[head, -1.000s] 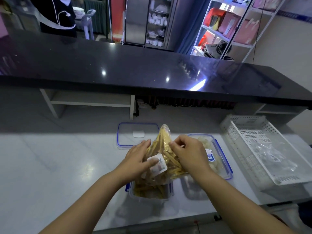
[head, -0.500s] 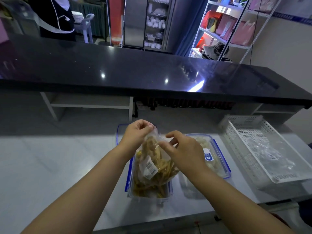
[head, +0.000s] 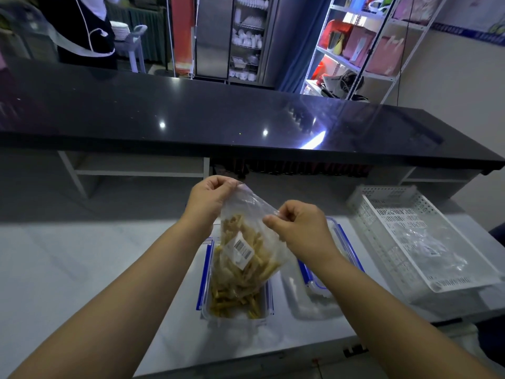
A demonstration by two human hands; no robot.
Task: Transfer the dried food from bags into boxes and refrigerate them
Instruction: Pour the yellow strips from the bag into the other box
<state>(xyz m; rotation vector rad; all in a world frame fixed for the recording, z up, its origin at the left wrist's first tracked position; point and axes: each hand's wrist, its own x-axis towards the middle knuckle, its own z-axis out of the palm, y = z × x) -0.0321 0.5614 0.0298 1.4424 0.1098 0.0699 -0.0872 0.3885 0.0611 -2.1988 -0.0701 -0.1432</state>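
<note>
Emptying is partway done. The clear plastic bag of yellow dried strips (head: 246, 242) hangs upended over the clear rectangular plastic box with blue clips (head: 235, 320) on the white worktop (head: 95, 269). Some strips lie in the box, but many are in the bag. The left hand (head: 210, 198) and right hand (head: 297, 228) each have a closed grip, pinching the bag's raised bottom edge.

The second blue-clipped box (head: 314, 292) beside it seems filled already, though it is half hidden. Lidding and refrigerating are left to do.

The bag's long axis is near upright, leaning away, with its mouth pointing down.
</note>
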